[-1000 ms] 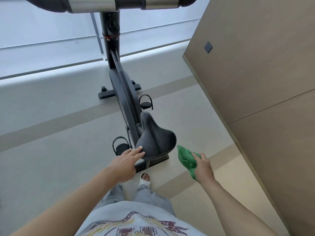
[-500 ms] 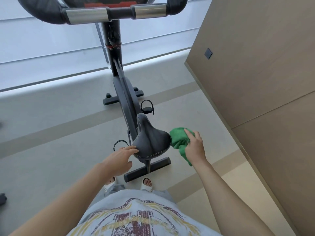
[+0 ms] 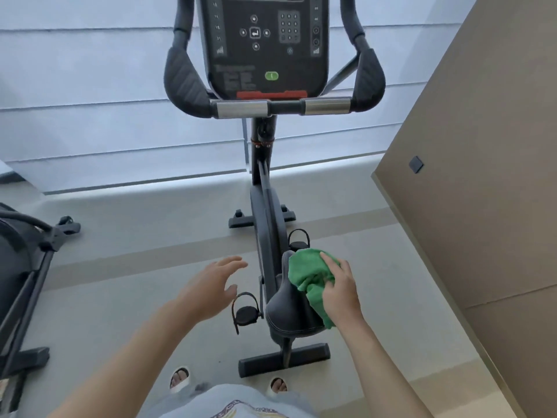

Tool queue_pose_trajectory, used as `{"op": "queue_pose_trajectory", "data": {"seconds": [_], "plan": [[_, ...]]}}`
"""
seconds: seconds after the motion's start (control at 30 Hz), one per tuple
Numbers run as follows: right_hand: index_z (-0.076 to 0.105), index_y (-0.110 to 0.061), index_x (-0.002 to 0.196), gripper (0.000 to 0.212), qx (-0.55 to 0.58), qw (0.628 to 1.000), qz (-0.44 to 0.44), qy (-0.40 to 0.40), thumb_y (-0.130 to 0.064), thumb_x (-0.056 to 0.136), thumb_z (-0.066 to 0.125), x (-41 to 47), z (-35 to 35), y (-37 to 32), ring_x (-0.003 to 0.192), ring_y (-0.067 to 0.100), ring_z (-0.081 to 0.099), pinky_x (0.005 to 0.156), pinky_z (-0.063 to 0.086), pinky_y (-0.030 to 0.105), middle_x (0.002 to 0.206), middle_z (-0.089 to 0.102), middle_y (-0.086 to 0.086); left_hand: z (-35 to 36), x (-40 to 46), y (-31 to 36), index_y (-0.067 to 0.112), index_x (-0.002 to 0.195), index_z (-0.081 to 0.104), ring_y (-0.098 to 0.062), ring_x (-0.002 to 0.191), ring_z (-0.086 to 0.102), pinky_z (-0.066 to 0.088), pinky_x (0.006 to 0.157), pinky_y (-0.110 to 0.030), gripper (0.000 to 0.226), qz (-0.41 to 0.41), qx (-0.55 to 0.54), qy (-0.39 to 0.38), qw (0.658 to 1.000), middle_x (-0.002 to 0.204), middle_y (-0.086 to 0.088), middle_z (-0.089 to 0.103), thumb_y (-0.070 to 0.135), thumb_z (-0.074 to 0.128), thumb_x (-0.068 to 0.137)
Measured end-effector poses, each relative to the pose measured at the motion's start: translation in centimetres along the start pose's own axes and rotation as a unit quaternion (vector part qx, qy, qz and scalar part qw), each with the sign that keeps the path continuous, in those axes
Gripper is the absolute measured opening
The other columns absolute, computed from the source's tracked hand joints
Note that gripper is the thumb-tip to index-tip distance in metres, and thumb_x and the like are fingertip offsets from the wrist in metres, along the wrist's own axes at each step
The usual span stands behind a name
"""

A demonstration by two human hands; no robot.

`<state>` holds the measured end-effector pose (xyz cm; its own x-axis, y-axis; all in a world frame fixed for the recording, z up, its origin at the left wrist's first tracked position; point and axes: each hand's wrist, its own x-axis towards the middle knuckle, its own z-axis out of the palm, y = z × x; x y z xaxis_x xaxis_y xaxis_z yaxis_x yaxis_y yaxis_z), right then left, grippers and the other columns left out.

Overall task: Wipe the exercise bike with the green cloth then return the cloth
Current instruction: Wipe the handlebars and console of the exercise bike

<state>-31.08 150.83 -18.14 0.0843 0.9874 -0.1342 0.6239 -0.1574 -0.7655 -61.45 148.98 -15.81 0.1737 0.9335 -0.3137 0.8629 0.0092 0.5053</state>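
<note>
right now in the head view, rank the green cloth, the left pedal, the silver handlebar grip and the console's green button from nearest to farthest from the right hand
1. green cloth: under the right hand, on the saddle
2. left pedal: low, left of the saddle
3. silver handlebar grip: high up on the crossbar
4. green button: above it, on the console

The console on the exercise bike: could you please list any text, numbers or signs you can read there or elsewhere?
Nothing reads with certainty.
Console: left-column numerals, keypad and small print under the arrow buttons, all too blurred.
Green button: mark unreadable.
Shirt print: pattern cut off, no legible words.

Bunched green cloth [image 3: 310,276] lies on the black exercise bike [image 3: 268,224] saddle.
</note>
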Motion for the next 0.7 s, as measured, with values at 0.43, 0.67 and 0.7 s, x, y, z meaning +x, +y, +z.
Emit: {"op": "queue_pose_trajectory", "data": {"seconds": [0.43, 0.67, 0.7], "plan": [[0.059, -0.025, 0.146, 0.07, 0.045, 0.994, -0.096, 0.007, 0.018, 0.094, 0.043, 2.4, 9.8, -18.2, 0.13, 0.016, 0.052, 0.118, 0.042, 0.029, 0.135, 0.05, -0.005, -12.6, -1.4, -12.0, 0.044, 0.153, 0.041, -0.008, 0.148, 0.036, 0.031, 0.122, -0.034, 0.06, 0.04, -0.074, 0.09, 0.992, 0.16, 0.024, 0.037, 0.023, 0.059, 0.1], [0.06, -0.028, 0.146, 0.07, 0.042, 0.991, -0.118, 0.041, 0.017, 0.094, 0.045, 1.8, 14.8, -26.4, 0.126, 0.009, 0.054, 0.114, 0.047, 0.031, 0.136, 0.051, -0.008, -19.3, -2.4, -18.0, 0.044, 0.153, 0.042, -0.006, 0.146, 0.038, 0.036, 0.114, -0.029, 0.06, 0.059, -0.074, 0.127, 0.987, 0.16, 0.026, 0.037, 0.024, 0.06, 0.1], [0.059, -0.027, 0.147, 0.069, 0.038, 0.991, -0.122, 0.044, 0.017, 0.095, 0.045, 1.8, 15.2, -27.3, 0.126, 0.009, 0.054, 0.113, 0.048, 0.031, 0.136, 0.051, -0.008, -20.0, -2.6, -18.7, 0.045, 0.153, 0.042, -0.005, 0.146, 0.038, 0.035, 0.113, -0.027, 0.06, 0.063, -0.078, 0.131, 0.986, 0.16, 0.027, 0.036, 0.024, 0.059, 0.1]]}}
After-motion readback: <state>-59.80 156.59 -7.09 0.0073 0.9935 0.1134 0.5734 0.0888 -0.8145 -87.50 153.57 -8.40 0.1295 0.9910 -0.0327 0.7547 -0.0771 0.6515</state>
